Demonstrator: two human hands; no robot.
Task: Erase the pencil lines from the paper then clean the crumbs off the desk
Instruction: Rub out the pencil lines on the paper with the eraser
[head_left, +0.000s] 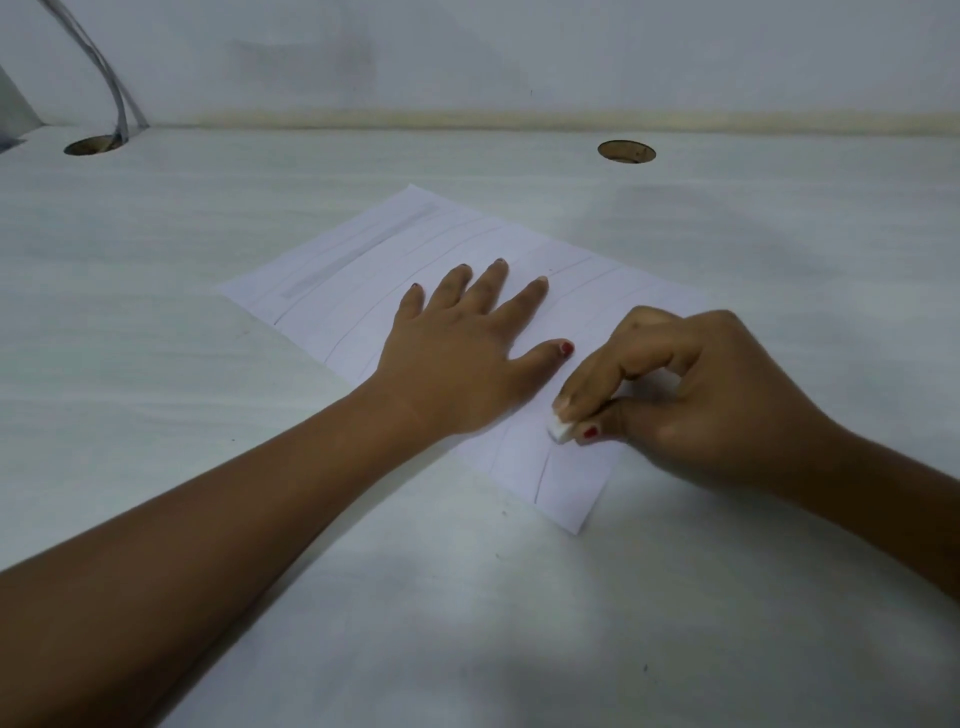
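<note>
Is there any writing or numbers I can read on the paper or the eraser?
None to read.
The paper carries only pencil lines and a grey smudged band, no words.
The eraser shows no print that can be made out.

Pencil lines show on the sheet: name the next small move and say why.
Probably rub the eraser, pinched in the right hand, along the pencil line just below it, while the left hand presses the paper flat; that line is dark and unerased.
</note>
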